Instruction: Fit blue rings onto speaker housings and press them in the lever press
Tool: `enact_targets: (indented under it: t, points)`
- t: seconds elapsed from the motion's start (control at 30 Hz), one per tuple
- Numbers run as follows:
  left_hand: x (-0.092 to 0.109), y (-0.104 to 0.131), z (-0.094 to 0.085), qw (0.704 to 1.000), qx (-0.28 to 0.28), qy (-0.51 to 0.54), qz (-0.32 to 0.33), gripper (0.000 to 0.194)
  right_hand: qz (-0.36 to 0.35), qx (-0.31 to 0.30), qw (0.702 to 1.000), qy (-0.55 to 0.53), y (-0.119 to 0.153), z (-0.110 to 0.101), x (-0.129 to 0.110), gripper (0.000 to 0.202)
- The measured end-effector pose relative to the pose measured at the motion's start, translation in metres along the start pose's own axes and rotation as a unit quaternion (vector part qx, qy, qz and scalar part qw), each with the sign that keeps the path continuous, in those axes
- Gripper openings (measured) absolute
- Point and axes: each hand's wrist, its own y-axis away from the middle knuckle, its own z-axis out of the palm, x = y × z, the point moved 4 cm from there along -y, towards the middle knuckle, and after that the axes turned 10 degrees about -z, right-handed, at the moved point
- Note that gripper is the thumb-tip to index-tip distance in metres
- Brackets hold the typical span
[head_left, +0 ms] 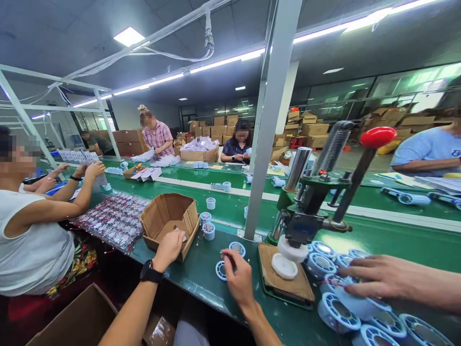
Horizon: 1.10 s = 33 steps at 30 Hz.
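The green worktop (201, 271) bears a blue-rimmed disc (220, 271) between the hands (171, 247) (239, 278)

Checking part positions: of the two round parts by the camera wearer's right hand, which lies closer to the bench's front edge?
The left round part in the picture; the other round part lies farther back, near the metal post's base.

White piece (184, 236), held, blue housing (220, 271) on bench (196, 269)

No lettering is legible (the mark (455, 154) on the blue shirt (423, 148) is too small).
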Motion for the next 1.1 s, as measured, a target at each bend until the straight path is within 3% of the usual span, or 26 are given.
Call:
enact_targets:
  t: [0.13, 0.23, 0.3, 0.43, 0.57, 0.63, 0.77, 0.87, 0.97, 1.03, 1.1]
  points:
    - [0.004, 0.009, 0.002, 1.000, 0.000, 0.012, -0.014, 0.038, 0.074, 0.017, 0.997, -0.005, 0.039, -0.026, 0.039, 0.036]
    - [0.018, 0.023, -0.008, 0.997, 0.055, 0.047, -0.025, 0.040, 0.088, 0.000, 0.996, 0.000, 0.049, -0.025, 0.050, 0.039]
    - [0.037, 0.038, -0.004, 0.992, 0.070, 0.106, 0.004, 0.043, 0.089, -0.019, 0.996, 0.005, 0.050, -0.020, 0.049, 0.036]
    - [0.075, 0.068, 0.042, 0.978, 0.018, 0.194, 0.077, 0.036, 0.065, -0.056, 0.996, 0.021, 0.048, -0.017, 0.038, 0.028]
    - [0.089, 0.082, 0.089, 0.985, -0.023, 0.138, 0.101, 0.053, 0.076, -0.048, 0.995, 0.037, 0.045, -0.021, 0.038, 0.025]
    - [0.090, 0.083, 0.096, 0.987, -0.033, 0.101, 0.124, 0.053, 0.076, -0.044, 0.995, 0.039, 0.044, -0.020, 0.038, 0.023]
    - [0.086, 0.080, 0.094, 0.986, -0.028, 0.091, 0.136, 0.037, 0.060, -0.013, 0.998, 0.035, 0.048, -0.026, 0.021, 0.022]
    - [0.081, 0.077, 0.096, 0.985, -0.018, 0.108, 0.134, 0.037, 0.001, 0.097, 0.994, 0.046, 0.064, -0.067, -0.004, 0.023]
    - [0.077, 0.074, 0.102, 0.983, -0.002, 0.122, 0.138, 0.044, -0.042, 0.214, 0.962, 0.166, 0.088, -0.141, -0.017, 0.021]
    - [0.075, 0.072, 0.104, 0.981, 0.005, 0.131, 0.142, 0.049, 0.003, 0.222, 0.928, 0.300, 0.095, -0.189, -0.008, 0.024]
    - [0.075, 0.070, 0.106, 0.980, 0.006, 0.137, 0.145, 0.053, 0.100, 0.176, 0.887, 0.416, 0.094, -0.225, 0.013, 0.038]
